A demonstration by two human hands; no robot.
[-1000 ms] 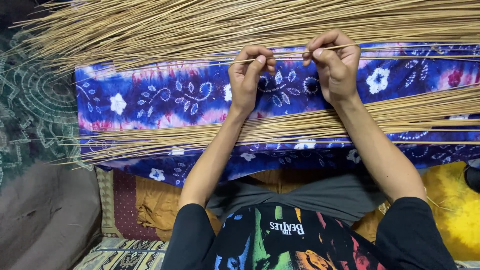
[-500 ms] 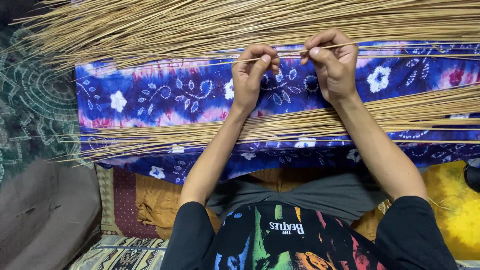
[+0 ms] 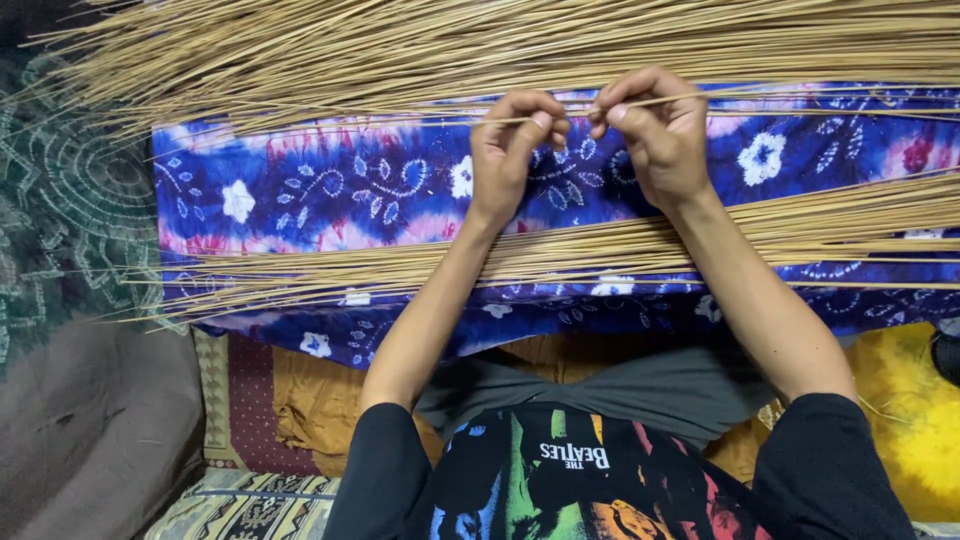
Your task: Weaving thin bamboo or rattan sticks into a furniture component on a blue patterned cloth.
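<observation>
Blue tie-dye cloth (image 3: pixel 330 190) with white flowers covers the surface before the person, with a thick heap of thin tan sticks (image 3: pixel 400 45) along its far edge and a smaller bundle of sticks (image 3: pixel 330 275) along its near edge. Above the cloth's far middle, the left hand (image 3: pixel 512 145) and right hand (image 3: pixel 655 130) sit close together, each grip pinched on one single stick (image 3: pixel 780 95) that runs sideways between the fingertips. Whether the thumbs touch each other seems unclear.
</observation>
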